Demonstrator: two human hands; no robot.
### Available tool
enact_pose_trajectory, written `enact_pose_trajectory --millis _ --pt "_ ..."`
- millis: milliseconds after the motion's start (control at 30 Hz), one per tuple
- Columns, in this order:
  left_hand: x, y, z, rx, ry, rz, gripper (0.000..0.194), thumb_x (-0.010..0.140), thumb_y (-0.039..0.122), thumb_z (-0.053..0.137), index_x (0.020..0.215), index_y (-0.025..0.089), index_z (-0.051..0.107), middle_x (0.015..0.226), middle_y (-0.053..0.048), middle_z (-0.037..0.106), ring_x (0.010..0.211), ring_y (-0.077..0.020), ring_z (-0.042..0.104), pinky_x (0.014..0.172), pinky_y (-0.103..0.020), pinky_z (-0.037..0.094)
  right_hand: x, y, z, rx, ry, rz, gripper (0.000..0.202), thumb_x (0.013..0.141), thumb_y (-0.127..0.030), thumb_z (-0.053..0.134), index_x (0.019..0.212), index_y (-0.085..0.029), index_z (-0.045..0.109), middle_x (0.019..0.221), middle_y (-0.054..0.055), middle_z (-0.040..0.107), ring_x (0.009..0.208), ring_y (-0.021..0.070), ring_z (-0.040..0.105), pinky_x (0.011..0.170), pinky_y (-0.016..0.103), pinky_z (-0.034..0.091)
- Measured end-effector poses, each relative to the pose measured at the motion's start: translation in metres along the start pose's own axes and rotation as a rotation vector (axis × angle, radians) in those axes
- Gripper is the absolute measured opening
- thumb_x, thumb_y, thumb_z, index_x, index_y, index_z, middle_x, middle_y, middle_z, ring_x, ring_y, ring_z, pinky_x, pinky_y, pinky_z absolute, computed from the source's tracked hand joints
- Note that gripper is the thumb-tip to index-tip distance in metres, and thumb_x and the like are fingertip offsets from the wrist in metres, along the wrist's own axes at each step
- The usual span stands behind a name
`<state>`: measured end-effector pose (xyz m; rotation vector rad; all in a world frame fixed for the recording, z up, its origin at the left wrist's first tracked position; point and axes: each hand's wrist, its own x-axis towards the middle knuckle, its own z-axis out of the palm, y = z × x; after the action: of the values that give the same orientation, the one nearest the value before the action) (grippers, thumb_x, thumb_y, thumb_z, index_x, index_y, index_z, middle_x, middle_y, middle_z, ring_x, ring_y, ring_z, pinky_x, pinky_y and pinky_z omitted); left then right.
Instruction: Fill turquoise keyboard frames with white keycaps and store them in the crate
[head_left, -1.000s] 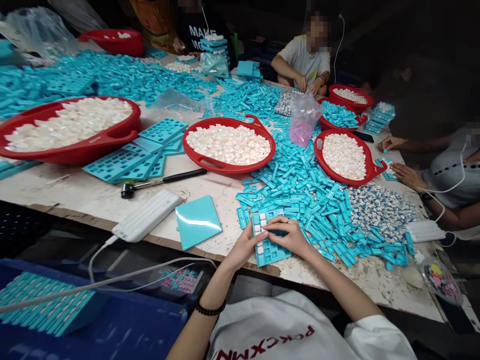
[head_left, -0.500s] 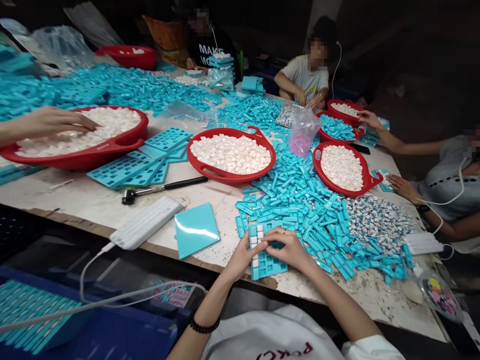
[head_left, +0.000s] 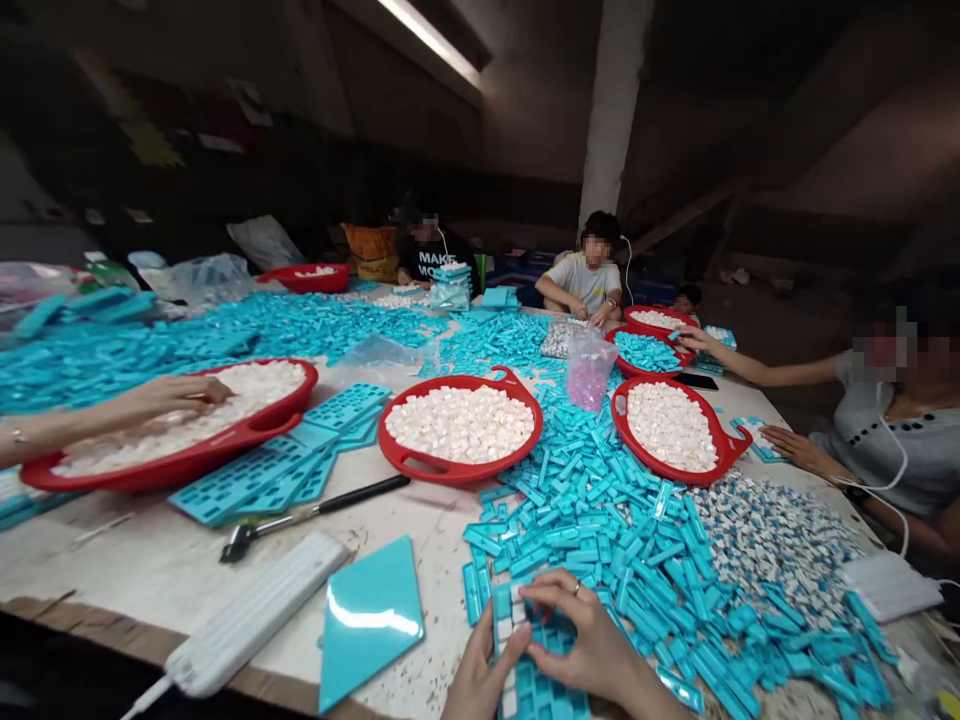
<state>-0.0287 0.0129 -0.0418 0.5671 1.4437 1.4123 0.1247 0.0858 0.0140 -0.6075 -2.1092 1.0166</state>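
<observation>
**Blue grid tray [head_left: 553, 697] at the near side of a crowded table [head_left: 112, 560], view from the head**

At far left, a co-worker's hand [head_left: 172, 397] reaches over the rim of a large red bowl [head_left: 217, 443], its fingertips among white pieces [head_left: 266, 380]. Flat blue frames [head_left: 244, 492] lie fanned out just beside this bowl. In front of them rest a black-handled hammer [head_left: 322, 505] and a white power strip [head_left: 255, 617], and next to the strip a glossy blue plate [head_left: 371, 625]. Behind the plate stands a middle red bowl [head_left: 461, 470], also filled with white pieces.

At lower centre, the person's left hand [head_left: 482, 668] grips the tray along its left side, thumb laid over the top. White caps [head_left: 505, 628] fill cells along that side; other cells are open. The right hand [head_left: 592, 645] is bent over the tray, thumb and forefinger close to the caps; whether they pinch a piece cannot be told.

Further right spreads a heap of blue strips [head_left: 600, 520], with a clear bag of pink pieces [head_left: 589, 380] behind it. Next come a right-hand red bowl [head_left: 679, 474] of white pieces and a mound of small white-and-blue parts [head_left: 772, 545]. At far right, a seated co-worker [head_left: 870, 400] rests one hand on a small blue tray [head_left: 757, 440].
</observation>
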Motion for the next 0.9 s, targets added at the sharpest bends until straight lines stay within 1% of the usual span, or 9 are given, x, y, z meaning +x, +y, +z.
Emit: enact_pose_trajectory --millis 100,167,300,433,567,667,767,900 --pt "0.000 -0.005 0.003 0.010 0.058 0.011 0.101 0.058 0.074 0.079 0.136 0.015 0.054 0.148 -0.019 0.055 0.147 -0.0373 0.038 0.122 -0.043 0.031 -0.001 -0.003 -0.001 -0.038 -0.045 0.003 0.063 0.073 -0.010 0.066 0.132 -0.033 0.061 0.119 0.004 0.067 0.097 0.0182 0.070 0.091 0.029 0.057" --pt "0.000 -0.005 0.005 0.005 0.064 0.006 0.104 0.056 0.075 0.079 0.137 0.016 0.054 0.148 -0.019 0.055 0.146 -0.0378 0.037 0.122 -0.043 0.031 -0.001 -0.005 -0.002 -0.058 -0.059 0.000 0.065 0.073 -0.011 0.067 0.133 -0.034 0.060 0.119 0.003 0.068 0.099 0.0193 0.070 0.093 0.029 0.056" --pt "-0.001 -0.003 0.007 -0.048 0.065 -0.009 0.103 0.054 0.076 0.080 0.137 0.019 0.054 0.149 -0.016 0.055 0.146 -0.0375 0.038 0.121 -0.043 0.034 -0.001 -0.005 -0.002 -0.058 -0.055 -0.012 0.066 0.074 -0.012 0.066 0.136 -0.034 0.058 0.116 0.003 0.069 0.095 0.0184 0.070 0.089 0.028 0.057" --pt "-0.003 -0.001 0.007 -0.070 0.094 -0.026 0.099 0.056 0.071 0.081 0.137 0.022 0.054 0.149 -0.013 0.055 0.148 -0.0365 0.036 0.119 -0.043 0.038 -0.003 -0.004 -0.001 -0.046 -0.046 -0.020 0.065 0.074 -0.011 0.065 0.134 -0.034 0.059 0.117 0.004 0.068 0.095 0.0182 0.070 0.089 0.028 0.058" --pt "-0.008 0.005 0.011 -0.068 0.080 0.015 0.093 0.057 0.065 0.082 0.135 0.020 0.057 0.144 -0.013 0.060 0.145 -0.0383 0.040 0.118 -0.045 0.039 -0.004 -0.004 0.000 -0.036 -0.044 -0.029 0.066 0.074 -0.009 0.065 0.134 -0.034 0.059 0.117 0.004 0.067 0.096 0.0182 0.070 0.090 0.029 0.057" --pt "-0.008 0.007 0.012 -0.038 0.089 0.039 0.086 0.059 0.065 0.080 0.131 0.021 0.060 0.142 -0.011 0.062 0.145 -0.0377 0.040 0.119 -0.044 0.038 -0.003 -0.003 0.001 -0.024 -0.036 -0.027 0.065 0.073 -0.008 0.064 0.132 -0.034 0.060 0.116 0.004 0.066 0.096 0.0182 0.070 0.090 0.029 0.058" --pt "-0.001 0.004 0.010 0.013 0.074 0.029 0.084 0.060 0.066 0.078 0.128 0.021 0.062 0.141 -0.011 0.063 0.145 -0.0368 0.040 0.119 -0.043 0.037 -0.002 0.001 0.003 -0.026 -0.022 -0.029 0.064 0.073 -0.007 0.063 0.131 -0.034 0.061 0.116 0.004 0.066 0.099 0.0190 0.069 0.090 0.029 0.058" --pt "0.012 -0.004 0.002 0.046 0.000 0.018 0.086 0.058 0.066 0.079 0.126 0.017 0.062 0.141 -0.015 0.062 0.143 -0.0366 0.044 0.119 -0.042 0.036 -0.002 0.008 0.007 -0.034 0.019 -0.042 0.059 0.074 -0.008 0.062 0.127 -0.032 0.063 0.115 0.005 0.065 0.103 0.0201 0.068 0.090 0.029 0.058"
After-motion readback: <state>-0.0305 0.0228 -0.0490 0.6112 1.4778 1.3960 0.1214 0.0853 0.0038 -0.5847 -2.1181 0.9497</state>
